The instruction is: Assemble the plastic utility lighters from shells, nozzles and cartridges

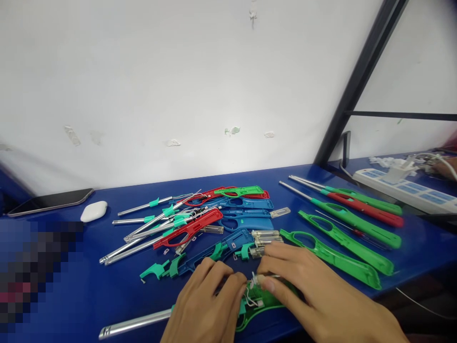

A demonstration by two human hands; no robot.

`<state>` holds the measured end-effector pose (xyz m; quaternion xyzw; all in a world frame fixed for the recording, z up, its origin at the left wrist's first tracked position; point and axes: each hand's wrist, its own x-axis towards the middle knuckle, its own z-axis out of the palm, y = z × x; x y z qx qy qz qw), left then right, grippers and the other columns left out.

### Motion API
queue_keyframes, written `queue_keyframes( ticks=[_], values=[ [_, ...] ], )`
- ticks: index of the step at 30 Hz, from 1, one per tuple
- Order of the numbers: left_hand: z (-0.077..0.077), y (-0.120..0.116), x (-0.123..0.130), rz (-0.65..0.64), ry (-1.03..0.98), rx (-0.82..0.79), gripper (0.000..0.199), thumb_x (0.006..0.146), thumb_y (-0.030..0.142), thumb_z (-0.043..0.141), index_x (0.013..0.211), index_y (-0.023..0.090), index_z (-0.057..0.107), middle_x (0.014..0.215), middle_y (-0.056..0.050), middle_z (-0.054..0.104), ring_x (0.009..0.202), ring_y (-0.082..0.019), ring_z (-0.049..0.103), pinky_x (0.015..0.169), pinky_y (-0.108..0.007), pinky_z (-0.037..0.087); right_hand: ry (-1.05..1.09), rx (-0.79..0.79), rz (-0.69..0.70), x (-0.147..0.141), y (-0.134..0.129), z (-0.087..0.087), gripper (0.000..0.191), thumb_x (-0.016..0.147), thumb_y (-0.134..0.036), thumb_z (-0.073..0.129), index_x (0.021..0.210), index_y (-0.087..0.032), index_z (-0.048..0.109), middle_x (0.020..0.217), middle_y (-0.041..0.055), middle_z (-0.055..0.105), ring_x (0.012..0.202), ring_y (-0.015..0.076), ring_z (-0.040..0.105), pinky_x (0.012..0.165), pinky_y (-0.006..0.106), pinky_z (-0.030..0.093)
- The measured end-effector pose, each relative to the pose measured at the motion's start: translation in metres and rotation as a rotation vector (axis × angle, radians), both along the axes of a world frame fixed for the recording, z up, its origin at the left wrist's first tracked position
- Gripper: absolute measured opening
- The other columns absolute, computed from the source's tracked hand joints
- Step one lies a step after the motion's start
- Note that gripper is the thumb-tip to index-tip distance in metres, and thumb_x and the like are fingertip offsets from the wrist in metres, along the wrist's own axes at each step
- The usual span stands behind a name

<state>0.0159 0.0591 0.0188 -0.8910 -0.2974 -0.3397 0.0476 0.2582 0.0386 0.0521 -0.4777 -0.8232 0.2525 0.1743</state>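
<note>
My left hand (209, 302) is closed over a partly assembled long-necked gas lighter, near the front edge of the table. Its silver metal tube (137, 324) sticks out to the left, and its open green handle shell (266, 307) shows between my hands. White wires (253, 300) lie in that shell. My right hand (307, 286) pinches a small clear fuel tank with a whitish end (255, 280) just above the shell; most of it is hidden by my fingers. Teal trigger pieces (155, 270) and a blue handle shell (200, 252) lie just beyond my left hand.
Loose red shells (193, 228), metal tubes and clear tanks (266, 237) are heaped mid-table. Green shell halves (342, 238), whole lighters (357, 219) and a screwdriver (357, 232) lie right. A phone (52, 202) and white earbud case (94, 211) sit left; a power strip (403, 188) is behind.
</note>
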Motion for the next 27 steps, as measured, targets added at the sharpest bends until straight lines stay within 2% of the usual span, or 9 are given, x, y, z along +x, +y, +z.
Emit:
queue_keyframes(
  ticks=[6, 14, 18, 27],
  values=[
    [-0.0037, -0.0011, -0.0003, 0.004, 0.003, -0.004, 0.019, 0.106, 0.007, 0.048, 0.101, 0.020, 0.061, 0.086, -0.001, 0.067, 0.073, -0.018, 0.061, 0.065, -0.030, 0.059, 0.023, 0.020, 0.002, -0.0004, -0.0020, 0.0005, 0.030, 0.117, -0.044, 0.043, 0.113, -0.031, 0.070, 0.119, 0.0003, 0.074, 0.120, 0.0236, 0.069, 0.107, 0.039, 0.047],
    [-0.0050, -0.0028, -0.0004, -0.005, 0.020, 0.004, 0.022, 0.104, 0.004, 0.049, 0.107, 0.017, 0.066, 0.090, -0.003, 0.070, 0.077, -0.018, 0.062, 0.068, -0.030, 0.059, -0.011, 0.097, 0.034, -0.0034, -0.0010, 0.0051, 0.027, 0.116, -0.035, 0.047, 0.106, -0.028, 0.071, 0.107, 0.0010, 0.075, 0.107, 0.0230, 0.071, 0.094, 0.036, 0.050],
    [-0.0053, -0.0036, -0.0023, -0.020, 0.032, 0.002, 0.022, 0.106, 0.007, 0.048, 0.109, 0.017, 0.068, 0.091, -0.003, 0.071, 0.077, -0.018, 0.062, 0.070, -0.031, 0.060, -0.002, 0.083, 0.036, -0.0045, -0.0013, 0.0058, 0.027, 0.116, -0.033, 0.048, 0.105, -0.028, 0.071, 0.105, 0.0003, 0.074, 0.102, 0.0215, 0.071, 0.092, 0.036, 0.049],
    [-0.0094, -0.0039, -0.0053, -0.036, 0.056, -0.013, 0.029, 0.112, 0.012, 0.040, 0.111, 0.017, 0.068, 0.095, -0.003, 0.071, 0.081, -0.019, 0.062, 0.073, -0.033, 0.060, 0.017, 0.063, 0.039, -0.0070, -0.0005, 0.0050, 0.027, 0.116, -0.030, 0.047, 0.106, -0.027, 0.072, 0.108, 0.0010, 0.073, 0.104, 0.0211, 0.070, 0.095, 0.036, 0.050]
  ],
)
